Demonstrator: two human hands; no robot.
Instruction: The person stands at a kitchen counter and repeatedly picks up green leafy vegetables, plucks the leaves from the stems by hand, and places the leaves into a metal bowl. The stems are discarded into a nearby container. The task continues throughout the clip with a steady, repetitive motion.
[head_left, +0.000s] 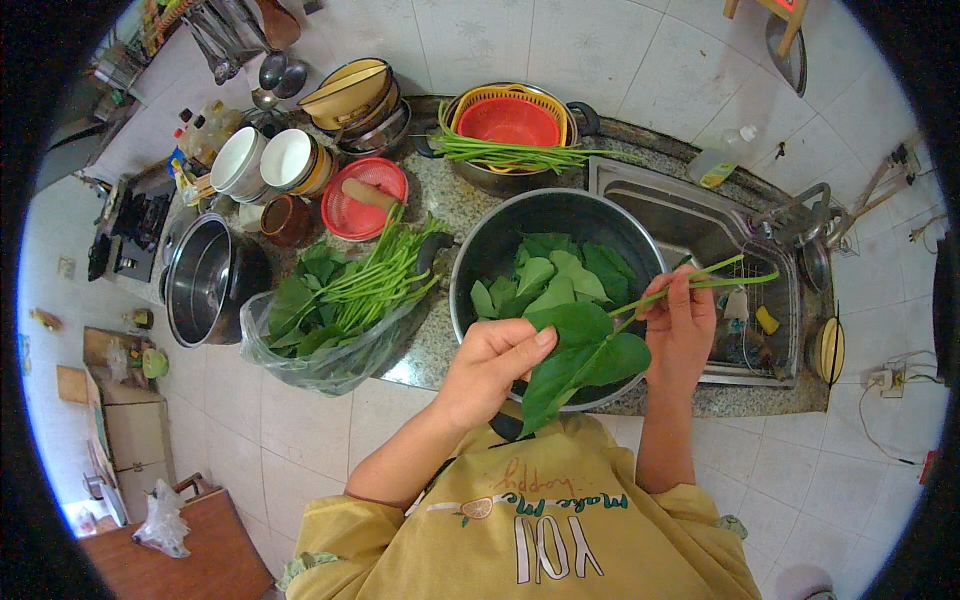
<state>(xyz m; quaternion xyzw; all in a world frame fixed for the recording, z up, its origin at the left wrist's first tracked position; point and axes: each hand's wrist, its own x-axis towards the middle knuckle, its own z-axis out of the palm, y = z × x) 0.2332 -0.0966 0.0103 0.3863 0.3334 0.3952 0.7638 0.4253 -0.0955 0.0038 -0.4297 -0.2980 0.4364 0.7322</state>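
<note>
My left hand (497, 357) pinches a large green leaf (583, 355) that hangs over the near rim of a big steel bowl (487, 250). My right hand (680, 325) grips the long green stem (700, 280) of the same sprig, which points right toward the sink. Picked green leaves (545, 275) lie inside the bowl. A clear plastic bag (330, 365) of leafy green stalks (355, 285) sits on the counter to the left of the bowl.
Behind the bowl a pot holds nested orange and red colanders (508, 118) with bare green stems (510, 153) laid across it. A steel sink (700, 225) lies to the right. A steel pot (200, 280), white cups (265, 160), a red strainer (365, 195) and yellow bowls (350, 92) stand at left.
</note>
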